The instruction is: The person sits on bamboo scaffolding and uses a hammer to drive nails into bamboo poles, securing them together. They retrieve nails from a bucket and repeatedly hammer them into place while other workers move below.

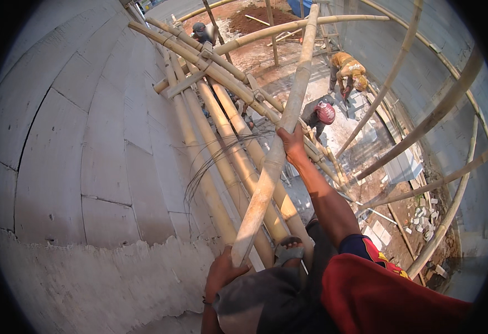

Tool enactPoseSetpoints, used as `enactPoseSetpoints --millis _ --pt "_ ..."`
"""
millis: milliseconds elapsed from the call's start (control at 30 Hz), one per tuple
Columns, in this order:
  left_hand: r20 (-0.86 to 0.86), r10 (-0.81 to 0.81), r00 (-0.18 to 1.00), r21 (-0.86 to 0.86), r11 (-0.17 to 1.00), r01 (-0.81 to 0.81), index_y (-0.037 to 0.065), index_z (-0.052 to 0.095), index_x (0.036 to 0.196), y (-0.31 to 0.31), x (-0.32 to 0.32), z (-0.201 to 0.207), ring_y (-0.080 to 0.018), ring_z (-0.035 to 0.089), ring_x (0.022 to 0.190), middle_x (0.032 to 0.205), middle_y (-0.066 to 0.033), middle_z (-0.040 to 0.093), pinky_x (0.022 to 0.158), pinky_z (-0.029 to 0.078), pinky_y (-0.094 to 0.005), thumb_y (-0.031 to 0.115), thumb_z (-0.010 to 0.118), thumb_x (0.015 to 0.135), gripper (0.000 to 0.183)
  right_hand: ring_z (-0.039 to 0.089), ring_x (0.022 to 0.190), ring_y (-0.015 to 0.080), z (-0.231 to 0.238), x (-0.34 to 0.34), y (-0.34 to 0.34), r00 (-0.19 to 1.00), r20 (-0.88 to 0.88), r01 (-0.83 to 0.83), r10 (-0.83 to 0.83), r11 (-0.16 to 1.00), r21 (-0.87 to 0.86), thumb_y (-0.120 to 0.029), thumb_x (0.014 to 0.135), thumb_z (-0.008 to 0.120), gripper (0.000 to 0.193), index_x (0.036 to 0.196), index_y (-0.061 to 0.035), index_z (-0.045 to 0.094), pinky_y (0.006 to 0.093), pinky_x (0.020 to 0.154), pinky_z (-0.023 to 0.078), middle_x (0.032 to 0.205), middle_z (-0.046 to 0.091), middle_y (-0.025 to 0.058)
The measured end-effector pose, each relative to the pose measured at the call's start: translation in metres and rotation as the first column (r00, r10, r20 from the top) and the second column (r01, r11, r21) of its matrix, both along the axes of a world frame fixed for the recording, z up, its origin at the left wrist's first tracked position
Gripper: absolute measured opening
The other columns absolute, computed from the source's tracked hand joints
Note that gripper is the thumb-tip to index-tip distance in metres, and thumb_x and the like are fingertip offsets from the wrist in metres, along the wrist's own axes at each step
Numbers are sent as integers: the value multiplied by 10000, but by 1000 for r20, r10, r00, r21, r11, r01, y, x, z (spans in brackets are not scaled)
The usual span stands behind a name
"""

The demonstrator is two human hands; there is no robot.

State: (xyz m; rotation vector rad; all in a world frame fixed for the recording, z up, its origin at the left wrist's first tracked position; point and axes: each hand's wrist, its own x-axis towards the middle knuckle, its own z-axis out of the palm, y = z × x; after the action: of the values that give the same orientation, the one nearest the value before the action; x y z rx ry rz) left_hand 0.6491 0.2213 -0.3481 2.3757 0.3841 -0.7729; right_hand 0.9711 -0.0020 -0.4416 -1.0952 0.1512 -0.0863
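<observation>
**Red cloth garment (388, 295) nearest, thick pale bamboo pole (266, 183) held aslant**

The garment fills the lower right, beside a dark blue sleeve with yellow and red patterning (373, 255). From that sleeve a bare forearm (328, 197) reaches up to the pole, where the right hand (293, 146) is wrapped around the shaft. The left hand (223, 271), with a thin dark band (205, 301) at its wrist, is curled about the pole's lower end; some of its fingers are hidden.

From that end, at bottom centre, the pole slants up to the top of the view, passing above long yellow bamboo poles (222, 119) laid side by side. A foot in a grey strapped sandal (290, 254) rests on these, near the left hand. Loose thin dark wires (198, 177) trail across them, and a short flat wooden board (185, 84) lies across their far part.

Along the left stands a wall of large grey blocks (105, 133), with rough grey mortar (99, 273) at its lower part. On the ground below, a person in an ochre jacket (348, 64) bends forward near another in a red patterned head covering (326, 113).
</observation>
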Motion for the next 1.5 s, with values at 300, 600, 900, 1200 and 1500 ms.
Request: enactPoseSetpoints --millis 300,600,900,1200,1500 --pt "144 486 862 -376 833 -406 -23 437 1284 -26 -53 -92 -294 658 981 1021 -213 654 866 507 -390 215 819 695 741 512 1136 266 51 -18 106 903 347 -225 253 967 -121 -158 773 678 789 1429 33 283 360 978 416 1257 492 208" --pt "323 677 661 -631 675 -382 -18 444 1282 -61 -36 -119 -293 645 956 991 -154 644 853 509 -386 177 794 720 690 399 1334 411 121 -4 199 772 349 -311 532 794 -522 -311 784 750 984 1455 126 179 392 1092 335 1418 371 354" --pt "74 703 707 -786 477 -393 -20 444 1258 -61 -12 -128 -237 635 910 1020 -132 621 828 518 -363 75 729 765 577 505 1231 421 57 30 237 817 63 -401 573 644 -652 -318 809 742 921 1440 110 226 396 1027 410 1305 480 363" --pt "145 659 738 -784 531 -321 -29 553 1144 -81 63 -149 -173 636 786 889 -82 658 721 515 -305 112 653 875 320 344 1382 391 4 43 161 852 16 -409 523 684 -604 -461 843 672 901 1456 68 278 400 1139 275 1460 357 307" --pt "159 704 692 -698 576 -425 -116 526 1175 -108 136 -189 -219 591 989 1112 -150 622 868 467 -352 238 704 863 504 565 1063 170 -80 -142 -55 930 -281 -327 238 885 -331 -279 968 608 527 1360 19 420 305 911 468 1152 594 127"
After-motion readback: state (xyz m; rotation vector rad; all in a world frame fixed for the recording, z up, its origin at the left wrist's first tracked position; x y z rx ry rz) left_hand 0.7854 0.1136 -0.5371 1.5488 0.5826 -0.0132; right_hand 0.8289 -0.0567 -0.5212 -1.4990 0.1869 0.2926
